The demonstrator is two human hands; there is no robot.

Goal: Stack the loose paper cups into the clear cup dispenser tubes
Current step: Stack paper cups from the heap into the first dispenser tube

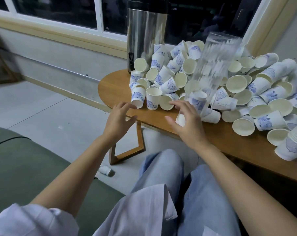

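Cups (236, 84) lie heaped on the wooden table (151, 115), with the clear tube (214, 65) leaning blurred among them, out of my grasp. My left hand (118, 118) hovers spread at the table edge, holding nothing. My right hand (187, 125) arches with loose fingers over one cup (180, 119), not gripping it.

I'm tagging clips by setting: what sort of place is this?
Probably a lounge or break corner by a window: a steel drinks urn stands on a low wooden table heaped with paper cups, with a green sofa alongside.
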